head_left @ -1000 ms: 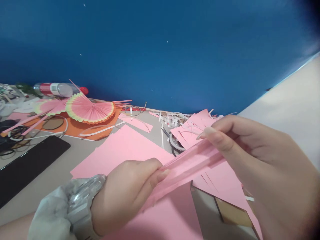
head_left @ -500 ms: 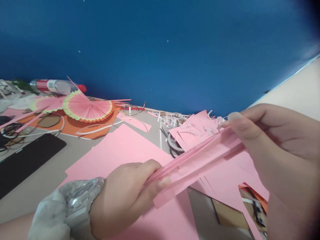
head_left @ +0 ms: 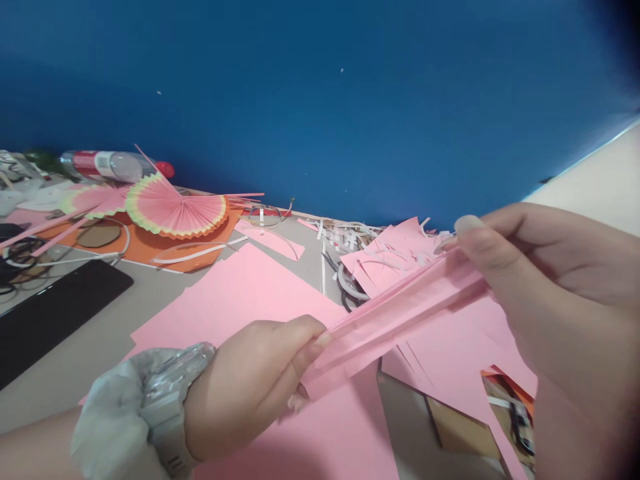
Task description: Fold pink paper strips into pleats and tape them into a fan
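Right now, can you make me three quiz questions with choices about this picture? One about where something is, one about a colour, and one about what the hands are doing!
1. Where is the bottle?
A. far left, by the wall
B. in the right hand
C. on the keyboard

2. What colour is the wall?
A. green
B. blue
C. white

3. How is the folded strip held?
A. lying flat, untouched
B. by one hand only
C. pinched at both ends

Answers:
1. A, it lies behind the paper fans.
2. B, deep blue fills the background.
3. C, the left hand and right hand each grip an end.
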A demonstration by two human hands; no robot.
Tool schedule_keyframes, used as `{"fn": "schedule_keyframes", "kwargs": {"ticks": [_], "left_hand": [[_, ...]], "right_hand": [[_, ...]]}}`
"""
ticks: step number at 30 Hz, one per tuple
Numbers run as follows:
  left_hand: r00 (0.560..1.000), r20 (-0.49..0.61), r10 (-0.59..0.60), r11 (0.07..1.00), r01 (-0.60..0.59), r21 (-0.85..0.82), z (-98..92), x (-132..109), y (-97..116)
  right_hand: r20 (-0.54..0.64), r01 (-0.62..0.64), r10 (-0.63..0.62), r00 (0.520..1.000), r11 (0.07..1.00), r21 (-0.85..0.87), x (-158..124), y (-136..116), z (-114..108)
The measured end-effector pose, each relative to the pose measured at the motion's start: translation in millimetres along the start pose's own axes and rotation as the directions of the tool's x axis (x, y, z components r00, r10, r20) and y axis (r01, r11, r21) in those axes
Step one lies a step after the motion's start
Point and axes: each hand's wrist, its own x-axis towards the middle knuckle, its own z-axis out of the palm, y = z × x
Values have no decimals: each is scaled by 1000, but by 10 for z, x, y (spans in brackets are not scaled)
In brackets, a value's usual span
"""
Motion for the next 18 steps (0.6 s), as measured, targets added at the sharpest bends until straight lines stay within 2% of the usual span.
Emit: {"fn": "schedule_keyframes", "kwargs": {"ticks": [1, 3, 5, 8, 11, 14, 16, 18], "left_hand": [[1000, -7, 22, 1000, -22, 6, -7, 5, -2], [999, -19, 43, 999, -42, 30, -19, 15, 2], [1000, -6, 22, 1000, -22, 10, -23, 22, 17], [1000, 9, 0, 989, 2, -148, -7, 20, 35], [1000, 1, 24, 964, -23, -264, 12, 15, 28], [999, -21, 46, 969, -49, -241, 11, 10, 18], [996, -61, 59, 982, -69, -174, 5, 1, 22], [994, -92, 61, 987, -74, -144, 0, -16, 34]], "right_hand": [[-40, -59, 56, 998, 997, -52, 0, -14, 5], [-23, -62, 60, 998, 995, -75, 6, -38, 21], [125, -10, 15, 992, 999, -41, 17, -48, 40], [303, 37, -38, 952, 999, 9, 40, -45, 58], [357, 18, -21, 934, 1000, 11, 54, -42, 58], [393, 29, -35, 919, 999, 23, 39, -29, 74], [467, 65, -89, 880, 996, 67, 4, -15, 108], [553, 71, -146, 820, 985, 154, -38, -12, 148]]}}
